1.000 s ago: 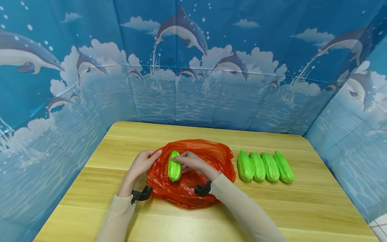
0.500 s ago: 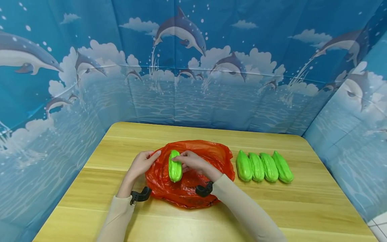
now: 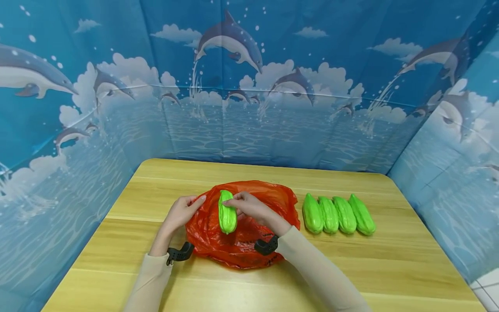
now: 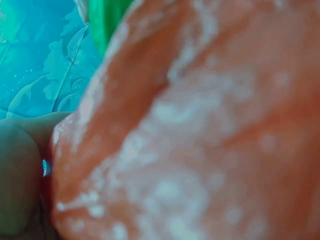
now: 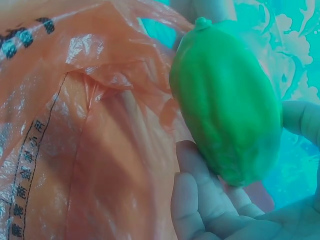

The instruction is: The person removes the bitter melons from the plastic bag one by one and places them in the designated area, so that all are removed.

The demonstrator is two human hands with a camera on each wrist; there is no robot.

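Observation:
My right hand (image 3: 253,207) pinches a bright green, ridged gourd (image 3: 227,216) between thumb and fingers, above the mouth of a red plastic bag (image 3: 249,247). In the right wrist view the gourd (image 5: 225,105) hangs with its stem end up, beside the bag's thin wall (image 5: 120,160). At the bag's left rim, my left hand (image 3: 183,212) pinches the plastic between thumb and fingers. Seen from the left wrist, the bag (image 4: 185,140) fills most of the picture, blurred, with part of the gourd (image 4: 107,22) behind its edge.
Several similar green gourds (image 3: 329,214) lie side by side on the wooden table (image 3: 397,260), right of the bag. A blue dolphin-print curtain (image 3: 249,117) encloses the table's back and sides. Each wrist wears a black strap (image 3: 181,252).
The gourd in my right hand has shifted slightly up and to the right over the bag. My left hand keeps its hold on the rim. The head view has moved a little.

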